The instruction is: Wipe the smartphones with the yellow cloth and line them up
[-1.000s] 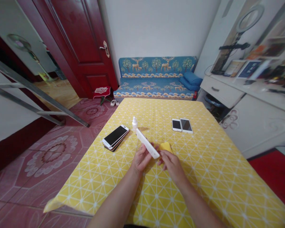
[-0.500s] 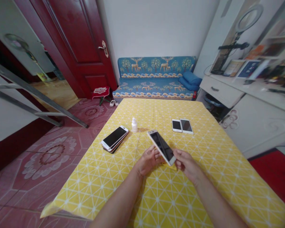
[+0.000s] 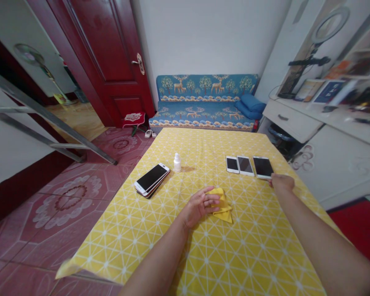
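Note:
A white-framed smartphone (image 3: 263, 167) lies at the right of a row, its screen dark. My right hand (image 3: 283, 182) is closed on its lower right corner, fingertips partly hidden. Beside it in the row are a mid-sized white phone (image 3: 245, 165) and a smaller white phone (image 3: 232, 164). My left hand (image 3: 200, 206) rests near the middle of the table, palm turned inward, fingers loosely bent and apart. Its fingers overlap a crumpled yellow cloth (image 3: 223, 207) without visibly gripping it. Left of centre stands a small white bottle (image 3: 177, 163), near a stack of phones (image 3: 152, 179).
A yellow patterned tablecloth (image 3: 203, 255) covers the table. Behind it is a blue sofa (image 3: 200, 109). A white cabinet (image 3: 342, 152) stands on the right, a metal ladder (image 3: 49, 123) on the left, and a red stool (image 3: 133, 119) by the door.
My right hand has carried the phone from between both hands to the right end of the row. My left hand has let go of the phone, and the cloth is more exposed.

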### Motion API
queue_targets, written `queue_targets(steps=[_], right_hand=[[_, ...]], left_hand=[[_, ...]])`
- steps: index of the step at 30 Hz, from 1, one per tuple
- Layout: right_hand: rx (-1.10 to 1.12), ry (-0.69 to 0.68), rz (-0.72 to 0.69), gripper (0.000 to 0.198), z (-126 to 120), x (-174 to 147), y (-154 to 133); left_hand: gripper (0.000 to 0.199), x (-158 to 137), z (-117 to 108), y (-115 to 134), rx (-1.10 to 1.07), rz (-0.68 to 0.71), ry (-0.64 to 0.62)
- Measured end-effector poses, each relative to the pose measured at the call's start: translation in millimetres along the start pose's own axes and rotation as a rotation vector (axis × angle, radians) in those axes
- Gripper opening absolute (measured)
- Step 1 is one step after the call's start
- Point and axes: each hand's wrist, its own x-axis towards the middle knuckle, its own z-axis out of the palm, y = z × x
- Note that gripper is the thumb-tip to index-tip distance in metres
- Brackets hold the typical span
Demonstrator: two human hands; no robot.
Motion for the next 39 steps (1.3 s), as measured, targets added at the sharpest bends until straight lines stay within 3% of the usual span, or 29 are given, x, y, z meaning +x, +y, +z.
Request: queue_targets(steps=[8,11,14,18,21,27,39], right_hand=[[-0.363,-0.023,-0.134,0.014,-5,18,-8],[-0.464,0.025,-0.253,0.03,-6,7,-15],[-0.503,0.027,-0.466,0.041,9,-20,-22],[-0.533,-0.132,-0.773,0.043,44,-67,-28],[-0.689,-0.229,-1.018,0.047,63,-91,-28],[-0.795,-0.294,-0.936,0.044,70,-89,-24],[-0.829,-0.342,-0.996,0.045,68,-69,-19]], left_hand=[[0.044,1,-2,-2,-0.01,0.009,0.028],[0.043,1,-1,-1,-0.007,0.007,0.03],[0.042,1,0,-1,-0.003,0.005,0.035],[0.042,0,1,-1,0.006,0.004,0.047],[0.041,-1,1,-1,0.005,0.008,0.056],[0.041,0,0,-3,-0.012,0.017,0.072],[0.042,0,1,-3,-0.005,0.02,0.079]])
